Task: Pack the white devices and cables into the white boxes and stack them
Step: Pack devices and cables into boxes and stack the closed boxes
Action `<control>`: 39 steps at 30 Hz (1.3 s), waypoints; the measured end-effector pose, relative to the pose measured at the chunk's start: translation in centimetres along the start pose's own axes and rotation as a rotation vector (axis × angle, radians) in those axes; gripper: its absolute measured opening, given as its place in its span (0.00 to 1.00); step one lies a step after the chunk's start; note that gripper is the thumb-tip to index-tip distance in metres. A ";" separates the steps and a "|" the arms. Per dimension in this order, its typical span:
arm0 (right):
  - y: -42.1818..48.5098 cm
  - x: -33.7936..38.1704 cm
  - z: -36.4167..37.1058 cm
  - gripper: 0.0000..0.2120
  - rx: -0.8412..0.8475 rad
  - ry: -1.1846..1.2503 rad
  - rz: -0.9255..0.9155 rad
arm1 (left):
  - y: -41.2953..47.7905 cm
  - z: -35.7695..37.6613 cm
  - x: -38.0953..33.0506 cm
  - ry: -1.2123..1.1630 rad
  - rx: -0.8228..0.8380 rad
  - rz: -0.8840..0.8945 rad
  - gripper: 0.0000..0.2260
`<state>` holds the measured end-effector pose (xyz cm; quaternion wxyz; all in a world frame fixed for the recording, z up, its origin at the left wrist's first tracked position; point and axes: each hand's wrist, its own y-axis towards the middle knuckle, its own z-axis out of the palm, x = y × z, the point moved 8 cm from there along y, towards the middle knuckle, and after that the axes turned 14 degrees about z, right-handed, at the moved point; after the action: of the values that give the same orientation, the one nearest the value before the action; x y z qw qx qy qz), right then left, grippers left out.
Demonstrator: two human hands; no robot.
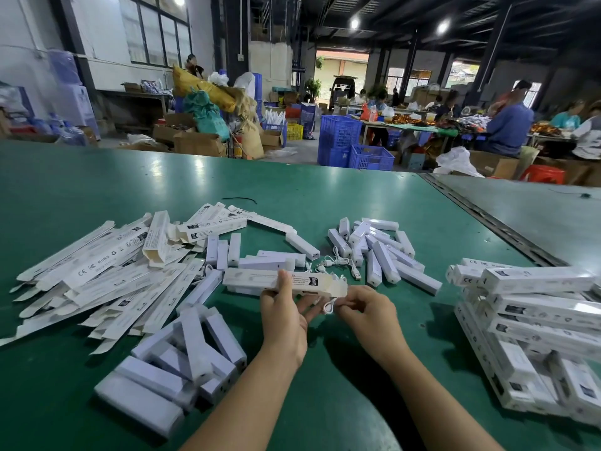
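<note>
Bare forearms (pixel 422 385) come in from the bottom edge over a green surface (pixel 341 196). Left hand (pixel 286 315) is clamped on a long white box (pixel 260 278): thumb over the top face, fingers underneath, box held level and lifted off the surface. The box is narrow card with a black printed label near its right end, and that end is open with the flap out. Right hand (pixel 364 307) is just beside that open end, fingertips pinching a white cable (pixel 328 307) that loops between the two hands.

Near-left of the left hand is a heap of plain white devices (pixel 182 362), long rectangular bars lying crossed over each other. Far-left is a spread of unfolded flat boxes (pixel 107 271) with CE and RoHS print. Beyond the right hand are more white bars (pixel 380 252) in a loose pile, with loose USB cables (pixel 338 263) just in front of them. Well right of the right hand sits a stack of packed boxes (pixel 536 320), layers crossed.
</note>
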<state>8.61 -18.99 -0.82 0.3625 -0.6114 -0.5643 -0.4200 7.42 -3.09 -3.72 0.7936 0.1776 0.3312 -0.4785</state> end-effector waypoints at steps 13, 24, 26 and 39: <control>-0.4 0.3 0.9 0.09 0.068 0.078 -0.027 | 0.0 -0.2 0.4 -0.125 -0.020 -0.082 0.23; -0.1 -0.1 1.9 0.06 0.206 0.303 0.032 | -0.4 0.7 0.0 -0.188 0.015 -0.079 0.21; -0.2 -0.3 2.2 0.07 0.251 0.386 0.067 | -0.4 0.8 0.0 -0.185 0.016 -0.069 0.24; 0.0 -0.1 -0.6 0.09 0.071 0.380 0.087 | 1.2 -0.6 -2.8 0.017 -0.034 0.205 0.08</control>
<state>8.53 -19.57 -0.65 0.5017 -0.5318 -0.4732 -0.4915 7.31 -0.38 -2.28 0.8385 0.2012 0.3262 -0.3873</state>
